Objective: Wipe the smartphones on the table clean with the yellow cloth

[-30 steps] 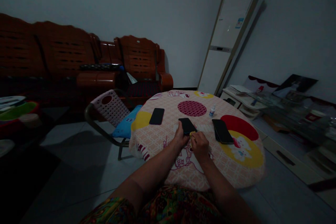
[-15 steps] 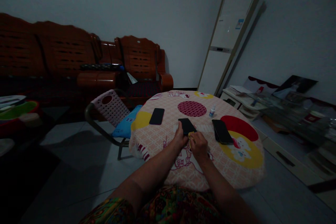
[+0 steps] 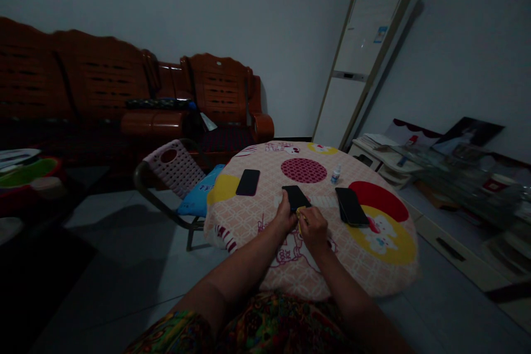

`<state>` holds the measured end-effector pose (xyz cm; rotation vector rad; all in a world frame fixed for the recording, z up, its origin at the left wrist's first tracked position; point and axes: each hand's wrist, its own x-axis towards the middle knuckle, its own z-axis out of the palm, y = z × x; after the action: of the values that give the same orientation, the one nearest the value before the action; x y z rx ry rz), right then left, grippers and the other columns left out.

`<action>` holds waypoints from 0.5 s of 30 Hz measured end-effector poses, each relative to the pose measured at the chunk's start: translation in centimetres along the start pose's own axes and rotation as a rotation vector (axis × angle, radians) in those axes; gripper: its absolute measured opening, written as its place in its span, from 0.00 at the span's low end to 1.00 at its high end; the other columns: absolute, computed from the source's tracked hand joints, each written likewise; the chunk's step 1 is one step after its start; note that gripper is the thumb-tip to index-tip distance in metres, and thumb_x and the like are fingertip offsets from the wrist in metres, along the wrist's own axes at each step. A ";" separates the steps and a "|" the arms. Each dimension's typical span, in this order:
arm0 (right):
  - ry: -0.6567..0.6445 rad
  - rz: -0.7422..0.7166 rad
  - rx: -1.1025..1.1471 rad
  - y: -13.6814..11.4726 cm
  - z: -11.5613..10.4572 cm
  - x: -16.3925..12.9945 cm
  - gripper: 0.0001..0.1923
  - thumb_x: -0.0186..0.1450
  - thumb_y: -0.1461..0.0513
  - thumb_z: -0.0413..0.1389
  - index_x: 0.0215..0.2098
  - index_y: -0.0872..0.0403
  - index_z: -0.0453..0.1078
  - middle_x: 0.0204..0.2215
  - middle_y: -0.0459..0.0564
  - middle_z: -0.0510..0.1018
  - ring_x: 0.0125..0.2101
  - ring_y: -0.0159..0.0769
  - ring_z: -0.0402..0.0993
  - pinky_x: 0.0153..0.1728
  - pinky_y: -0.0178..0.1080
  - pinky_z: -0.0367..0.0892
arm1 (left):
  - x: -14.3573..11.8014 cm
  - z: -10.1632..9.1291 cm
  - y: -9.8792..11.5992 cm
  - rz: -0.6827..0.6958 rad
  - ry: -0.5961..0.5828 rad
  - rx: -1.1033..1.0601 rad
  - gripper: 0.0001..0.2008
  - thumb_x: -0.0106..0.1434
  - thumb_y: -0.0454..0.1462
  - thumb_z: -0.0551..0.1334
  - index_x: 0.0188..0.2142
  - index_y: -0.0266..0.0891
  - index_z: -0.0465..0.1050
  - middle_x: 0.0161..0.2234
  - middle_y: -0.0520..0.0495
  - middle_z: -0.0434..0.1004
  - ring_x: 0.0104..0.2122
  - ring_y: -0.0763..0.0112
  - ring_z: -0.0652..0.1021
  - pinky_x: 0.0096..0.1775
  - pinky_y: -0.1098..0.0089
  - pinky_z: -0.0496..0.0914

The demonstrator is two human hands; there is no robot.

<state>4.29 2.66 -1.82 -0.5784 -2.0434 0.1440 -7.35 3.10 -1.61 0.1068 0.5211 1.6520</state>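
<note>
In my left hand [image 3: 284, 215] is a dark smartphone [image 3: 296, 198], gripped along its left side and lower edge, screen facing up. My right hand [image 3: 313, 227] is closed on a small yellow cloth [image 3: 301, 212], which touches the phone's near edge; most of the cloth is hidden by my fingers. Another black phone [image 3: 248, 182] with a reddish edge lies to the left on the table. To the right, a dark phone [image 3: 352, 207] rests on what looks like a second one. A small clear bottle [image 3: 336, 173] with a blue and white label stands behind it.
A patterned cloth covers the round table [image 3: 307, 282]. At its left stands a woven-back chair [image 3: 176, 163] with a blue cushion [image 3: 202, 193]. Wooden sofas [image 3: 219, 88] line the wall. A tall white air conditioner [image 3: 357, 55] and a low cabinet [image 3: 452, 249] are to the right.
The view has shifted very slightly. My left hand keeps the phone in place, and my right hand with the yellow cloth stays at its near edge, barely moved.
</note>
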 end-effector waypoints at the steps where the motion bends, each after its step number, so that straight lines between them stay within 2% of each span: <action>1: -0.008 -0.015 0.004 -0.1 0.1 0.0 0.09 0.65 0.68 0.49 0.36 0.55 0.71 0.31 0.50 0.72 0.34 0.37 0.69 0.36 0.37 0.65 | 0.1 -0.1 0.0 -0.003 -0.007 0.006 0.33 0.64 0.60 0.47 0.35 0.32 0.73 0.28 0.40 0.75 0.28 0.66 0.77 0.35 0.68 0.72; 7: -0.014 -0.036 -0.016 -0.3 0.1 0.1 0.09 0.65 0.69 0.49 0.36 0.56 0.71 0.31 0.51 0.73 0.34 0.38 0.69 0.36 0.38 0.65 | 0.3 -0.4 -0.2 -0.009 -0.014 0.000 0.33 0.63 0.60 0.49 0.34 0.32 0.73 0.28 0.41 0.75 0.28 0.67 0.77 0.34 0.68 0.72; 13: -0.051 -0.060 -0.040 -0.3 0.2 0.0 0.09 0.65 0.68 0.49 0.33 0.54 0.70 0.29 0.50 0.72 0.34 0.38 0.67 0.36 0.38 0.65 | -0.1 -0.3 0.0 -0.061 -0.025 0.016 0.35 0.63 0.61 0.45 0.33 0.30 0.72 0.28 0.40 0.75 0.27 0.67 0.77 0.32 0.69 0.71; 15: -0.048 -0.063 -0.049 -0.3 0.3 0.0 0.09 0.65 0.69 0.49 0.33 0.54 0.70 0.29 0.50 0.71 0.34 0.38 0.67 0.36 0.38 0.64 | 0.1 -0.5 0.0 -0.039 -0.036 0.038 0.36 0.63 0.61 0.45 0.33 0.30 0.73 0.28 0.40 0.75 0.27 0.67 0.77 0.33 0.69 0.71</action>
<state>3.94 2.41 -1.84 -0.5441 -2.1140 0.0713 -7.54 3.07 -2.07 0.1538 0.5240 1.6000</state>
